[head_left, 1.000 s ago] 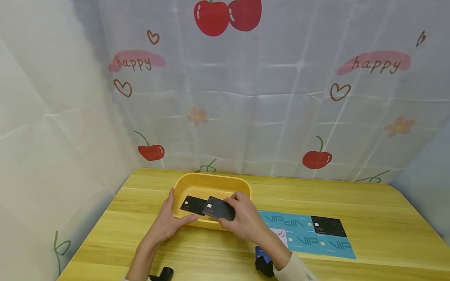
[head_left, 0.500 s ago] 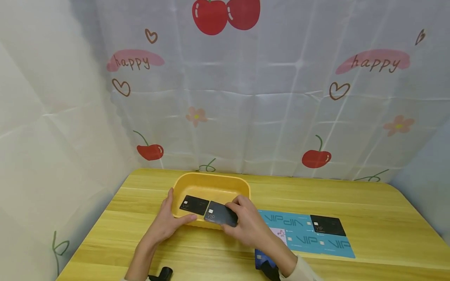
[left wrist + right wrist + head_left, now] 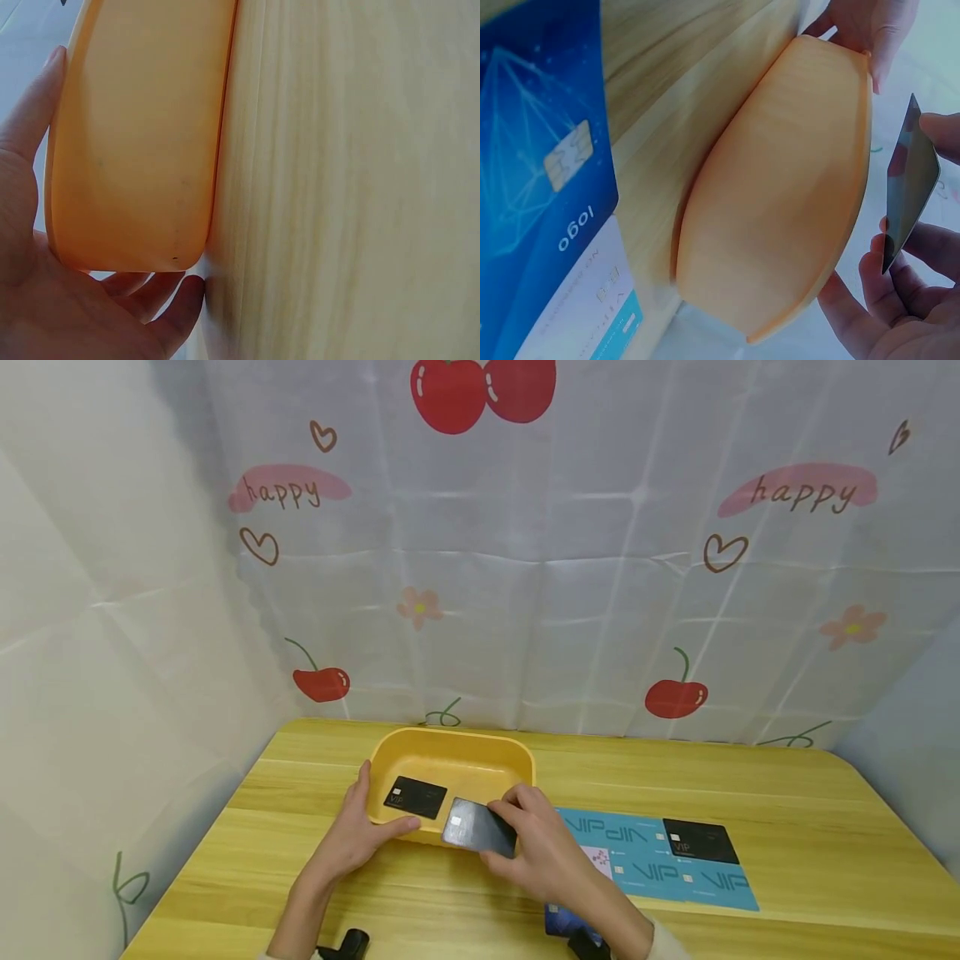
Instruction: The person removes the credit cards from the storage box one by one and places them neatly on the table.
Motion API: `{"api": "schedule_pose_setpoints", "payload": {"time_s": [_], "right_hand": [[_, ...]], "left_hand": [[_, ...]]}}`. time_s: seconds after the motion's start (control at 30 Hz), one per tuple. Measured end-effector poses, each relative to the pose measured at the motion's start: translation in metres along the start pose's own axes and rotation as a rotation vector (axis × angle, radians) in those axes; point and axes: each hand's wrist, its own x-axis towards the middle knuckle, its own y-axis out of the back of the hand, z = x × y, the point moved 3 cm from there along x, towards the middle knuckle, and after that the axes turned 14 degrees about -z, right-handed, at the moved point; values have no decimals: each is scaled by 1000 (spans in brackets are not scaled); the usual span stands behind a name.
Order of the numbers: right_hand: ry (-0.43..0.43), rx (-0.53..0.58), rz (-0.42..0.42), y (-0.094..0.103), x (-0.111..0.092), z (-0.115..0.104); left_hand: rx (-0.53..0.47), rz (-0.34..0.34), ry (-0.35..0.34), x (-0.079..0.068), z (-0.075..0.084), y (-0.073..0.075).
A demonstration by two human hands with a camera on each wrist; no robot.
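A yellow plastic bin [image 3: 457,745] stands near the table's back edge. My left hand [image 3: 358,837] grips its left end; in the left wrist view the thumb [image 3: 34,112] lies along the rim and the other fingers bend round the corner. Inside the bin lies a black VIP card [image 3: 415,797], chip toward the left. Over the bin's front rim, my right hand [image 3: 538,843] pinches a second black card [image 3: 478,828] between thumb and fingers. The right wrist view shows that card [image 3: 911,180] edge-on, beyond the bin's rim.
Light blue VIP cards [image 3: 652,864] lie in rows right of the bin, with another black card [image 3: 701,842] at their upper right. A dark blue card [image 3: 558,920] is partly hidden under the right forearm. A printed cloth [image 3: 525,610] hangs behind the table.
My right hand has drawn the pinched black card right and toward me, from overlapping the card in the bin to over the front rim. The left hand has stayed in place.
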Motion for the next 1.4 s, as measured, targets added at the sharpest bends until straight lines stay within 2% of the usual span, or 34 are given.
{"api": "schedule_pose_setpoints", "payload": {"time_s": [0.4, 0.63, 0.83, 1.17, 1.4], "right_hand": [[-17, -1, 9, 3, -12, 0], [-14, -13, -8, 4, -21, 2], [8, 21, -33, 4, -34, 7], [10, 135, -122, 6, -52, 23], [-17, 137, -190, 8, -63, 31]], "left_hand": [[-17, 7, -5, 1, 0, -1], [-15, 5, -12, 1, 1, -1], [-11, 4, -11, 0, 0, -2], [6, -1, -10, 0, -1, 0], [3, 1, -5, 0, 0, -1]]}}
